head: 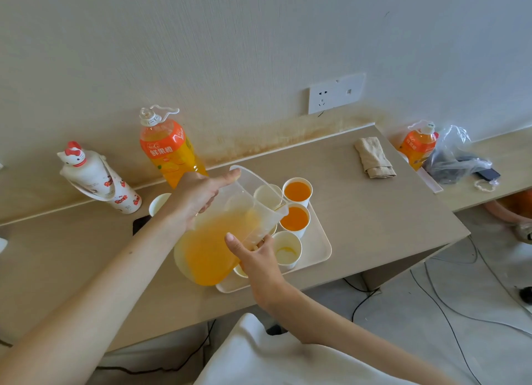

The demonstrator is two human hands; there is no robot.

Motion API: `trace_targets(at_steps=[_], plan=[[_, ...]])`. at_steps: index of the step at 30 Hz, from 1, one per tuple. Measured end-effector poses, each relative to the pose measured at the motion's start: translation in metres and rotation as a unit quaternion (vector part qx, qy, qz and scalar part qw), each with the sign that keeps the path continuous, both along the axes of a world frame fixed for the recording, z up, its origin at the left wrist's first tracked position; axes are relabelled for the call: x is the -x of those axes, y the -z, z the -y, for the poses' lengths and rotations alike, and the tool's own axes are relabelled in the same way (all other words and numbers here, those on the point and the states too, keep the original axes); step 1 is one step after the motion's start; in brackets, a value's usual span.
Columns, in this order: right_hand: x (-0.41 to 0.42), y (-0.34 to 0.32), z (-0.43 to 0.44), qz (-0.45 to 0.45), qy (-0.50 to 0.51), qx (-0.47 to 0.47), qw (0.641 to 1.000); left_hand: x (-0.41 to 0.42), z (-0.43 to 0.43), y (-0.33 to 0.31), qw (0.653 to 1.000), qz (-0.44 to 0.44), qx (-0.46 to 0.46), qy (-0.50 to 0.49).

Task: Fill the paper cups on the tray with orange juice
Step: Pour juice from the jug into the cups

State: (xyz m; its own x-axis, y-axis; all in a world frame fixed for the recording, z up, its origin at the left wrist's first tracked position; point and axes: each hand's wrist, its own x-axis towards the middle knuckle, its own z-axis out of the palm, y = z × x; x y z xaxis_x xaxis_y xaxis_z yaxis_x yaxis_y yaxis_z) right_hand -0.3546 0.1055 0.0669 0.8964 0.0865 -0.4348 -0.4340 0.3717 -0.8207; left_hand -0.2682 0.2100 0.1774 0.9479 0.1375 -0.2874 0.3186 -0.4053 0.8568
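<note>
— Where's the pitcher (230, 226) from where you stand?

— Held up over the tray (318, 251), above its 9 o'clock side and tipped toward 3 o'clock. It's clear plastic. The orange juice (210, 255) has pooled in the low side and looks cloudy, paler than what's in the cups.

— Who's got hold of it?

— Both hands. The left hand (198, 200) is wrapped round the upper part, with the thumb lying along the rim. The right hand (254, 255) comes in from 6 o'clock, thumb pressed on the wall and fingers curled underneath near the spout, so it clasps the pitcher from below.

— And the cups?

— White paper, all of them. The far full cup (297, 190), at 1 o'clock on the tray, is deep orange nearly to the brim. The second full cup (294, 219), just at its 6 o'clock, is the same, and the spout sits right beside its rim. An empty cup (267, 196) shows through the plastic at 11 o'clock. The near cup (286, 252), at 5 o'clock, has only a smear of juice at the bottom. A hidden cup (240, 271) peeks out under the right hand, and I can't tell what's in it.

— Anything off the tray?

— A lone cup (159, 203) on the table at 9 o'clock, a juice bottle (169, 151) by the wall at 11 o'clock, and a folded cloth (374, 157) at 2 o'clock.
</note>
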Motion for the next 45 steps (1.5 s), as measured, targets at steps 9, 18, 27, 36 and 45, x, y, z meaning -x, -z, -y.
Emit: trace_targets(at_steps=[9,18,27,36,45], plan=[[0.035,0.007,-0.011,-0.022,-0.025,-0.005,0.999,0.036,-0.016,0.012,1.0,-0.011,-0.022,-0.018],[0.051,0.019,-0.017,-0.052,-0.034,-0.003,0.998,0.053,-0.018,0.022,0.998,-0.019,-0.046,-0.039],[0.055,0.029,-0.014,-0.083,-0.015,-0.024,0.996,0.054,-0.007,0.026,0.996,-0.031,-0.079,-0.003],[0.052,0.03,-0.011,-0.089,-0.014,-0.053,0.995,0.05,0.004,0.024,0.995,-0.041,-0.091,-0.008],[0.05,0.034,-0.009,-0.098,-0.018,-0.061,0.993,0.049,0.009,0.022,0.995,-0.046,-0.093,-0.004]])
